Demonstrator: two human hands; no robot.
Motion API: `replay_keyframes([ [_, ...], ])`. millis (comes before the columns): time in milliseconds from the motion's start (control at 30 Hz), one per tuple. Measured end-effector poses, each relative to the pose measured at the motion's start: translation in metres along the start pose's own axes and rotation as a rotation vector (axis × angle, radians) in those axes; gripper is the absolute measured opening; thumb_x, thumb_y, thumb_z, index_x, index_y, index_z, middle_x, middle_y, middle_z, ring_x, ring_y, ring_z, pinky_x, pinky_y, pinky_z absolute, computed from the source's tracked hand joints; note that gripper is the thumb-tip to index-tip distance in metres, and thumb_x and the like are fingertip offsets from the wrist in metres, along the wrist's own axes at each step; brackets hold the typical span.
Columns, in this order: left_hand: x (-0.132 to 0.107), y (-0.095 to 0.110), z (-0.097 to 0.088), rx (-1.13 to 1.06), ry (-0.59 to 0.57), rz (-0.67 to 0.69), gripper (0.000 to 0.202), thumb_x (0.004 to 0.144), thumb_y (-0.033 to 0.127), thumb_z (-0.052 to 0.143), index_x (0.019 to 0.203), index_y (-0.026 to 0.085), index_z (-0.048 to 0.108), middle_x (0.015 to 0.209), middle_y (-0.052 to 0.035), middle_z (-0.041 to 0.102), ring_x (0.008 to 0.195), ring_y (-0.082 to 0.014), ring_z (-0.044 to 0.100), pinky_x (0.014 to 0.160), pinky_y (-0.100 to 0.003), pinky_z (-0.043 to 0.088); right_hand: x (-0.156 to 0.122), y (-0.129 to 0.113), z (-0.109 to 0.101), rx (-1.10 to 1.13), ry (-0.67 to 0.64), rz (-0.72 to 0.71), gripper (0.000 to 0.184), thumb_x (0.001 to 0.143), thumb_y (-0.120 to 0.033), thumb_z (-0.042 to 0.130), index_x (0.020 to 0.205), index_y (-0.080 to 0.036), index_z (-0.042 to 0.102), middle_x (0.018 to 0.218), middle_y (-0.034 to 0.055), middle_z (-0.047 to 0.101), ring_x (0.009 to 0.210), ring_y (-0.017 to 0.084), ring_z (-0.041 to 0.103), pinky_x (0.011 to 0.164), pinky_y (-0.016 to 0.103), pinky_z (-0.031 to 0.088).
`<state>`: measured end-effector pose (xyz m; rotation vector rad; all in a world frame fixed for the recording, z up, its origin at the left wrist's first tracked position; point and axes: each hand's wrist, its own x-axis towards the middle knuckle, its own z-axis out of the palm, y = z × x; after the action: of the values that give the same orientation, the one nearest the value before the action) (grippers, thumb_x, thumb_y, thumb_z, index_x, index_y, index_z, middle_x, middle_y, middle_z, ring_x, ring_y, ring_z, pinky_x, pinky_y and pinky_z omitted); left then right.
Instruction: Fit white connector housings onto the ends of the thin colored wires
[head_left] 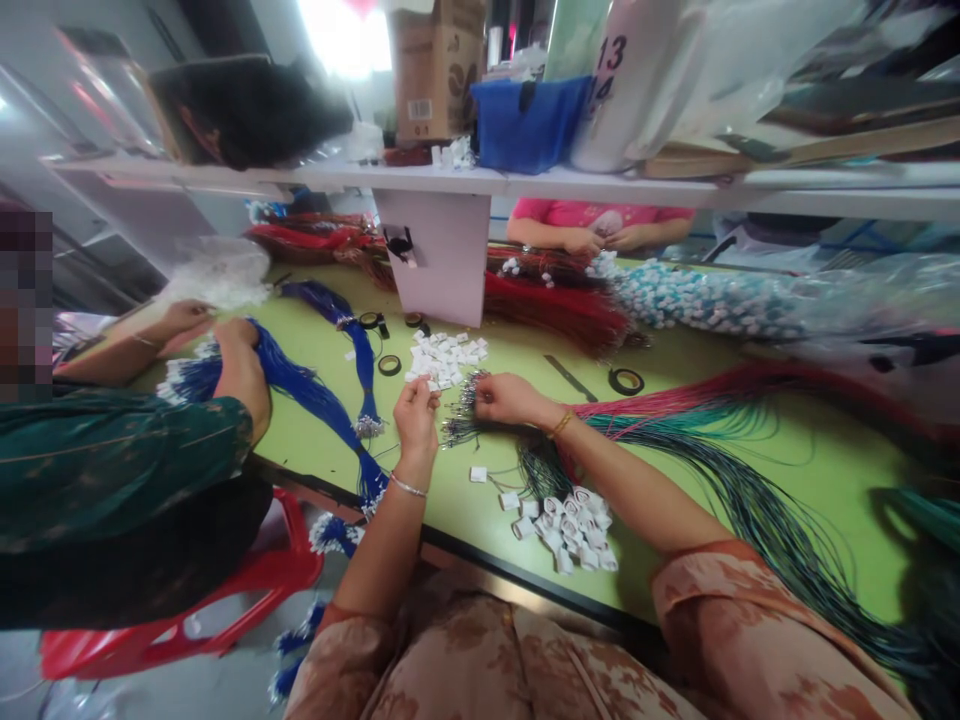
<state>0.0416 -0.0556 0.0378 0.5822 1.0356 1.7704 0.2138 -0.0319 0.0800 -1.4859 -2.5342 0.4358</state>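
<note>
My left hand (pixel 417 415) is raised beside a pile of small white connector housings (pixel 444 358), its thumb and fingers pinched together. What sits in that pinch is too small to make out. My right hand (pixel 514 400) has its fingers closed at the metal-tipped ends of wires (pixel 459 425). From there a long bundle of black, green and red wires (pixel 720 450) runs under my right forearm and off to the right. Nearer my body lies a heap of white connectors (pixel 570 525), some joined to dark wires.
Rolls of black tape (pixel 626 381) and a flat metal strip (pixel 568 378) lie on the green table (pixel 495 545). To the left, another person's arms (pixel 240 370) are at blue wires (pixel 300 385). A shelf (pixel 337 178) spans above; across the table, a person in pink (pixel 600 222) works.
</note>
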Motion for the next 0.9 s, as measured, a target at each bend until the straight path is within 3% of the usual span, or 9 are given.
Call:
replay_keyframes([
  [100,0.001,0.002,0.000,-0.021,0.013,0.026,0.028,0.069,0.033,0.077,0.087,0.016,0.064,0.079,0.0009,0.062,0.061,-0.0048,0.053,0.059,-0.019,0.039,-0.002,0.004,-0.005,0.166,0.085,-0.044,0.007,0.075,-0.019,0.058,0.068,-0.017,0.061,0.068,0.0043,0.062,0.064,0.015,0.050,0.061,0.026,0.031],
  [233,-0.002,0.003,0.002,-0.082,-0.031,-0.036,0.030,0.066,0.031,0.080,0.082,0.017,0.060,0.074,0.0032,0.058,0.060,-0.0047,0.053,0.059,-0.019,0.039,-0.001,0.005,-0.005,0.616,0.120,-0.216,0.008,0.078,-0.023,0.055,0.079,-0.016,0.060,0.071,0.0000,0.060,0.065,0.012,0.050,0.063,0.023,0.037],
  [433,-0.014,0.002,0.009,-0.094,-0.193,-0.170,0.025,0.067,0.029,0.079,0.081,0.014,0.065,0.079,-0.0014,0.063,0.061,-0.0055,0.052,0.058,-0.019,0.040,-0.009,-0.002,0.001,0.918,0.154,-0.196,0.020,0.082,-0.035,0.059,0.080,-0.015,0.059,0.070,-0.0013,0.055,0.063,0.010,0.046,0.062,0.023,0.038],
  [600,-0.024,-0.003,0.014,-0.095,-0.281,-0.275,0.028,0.067,0.029,0.080,0.086,0.012,0.069,0.076,-0.0020,0.062,0.060,-0.0062,0.051,0.057,-0.020,0.040,-0.025,0.001,0.005,0.882,0.230,-0.190,0.018,0.083,-0.031,0.057,0.074,-0.015,0.058,0.067,-0.0019,0.052,0.062,0.010,0.043,0.060,0.022,0.036],
  [900,-0.028,-0.008,0.016,-0.049,-0.331,-0.314,0.032,0.065,0.031,0.080,0.088,0.012,0.070,0.068,-0.0003,0.058,0.055,-0.0059,0.049,0.051,-0.019,0.036,-0.035,-0.001,0.015,0.467,0.423,-0.209,0.008,0.077,-0.019,0.053,0.069,-0.018,0.055,0.065,0.0002,0.056,0.061,0.012,0.044,0.059,0.023,0.032],
])
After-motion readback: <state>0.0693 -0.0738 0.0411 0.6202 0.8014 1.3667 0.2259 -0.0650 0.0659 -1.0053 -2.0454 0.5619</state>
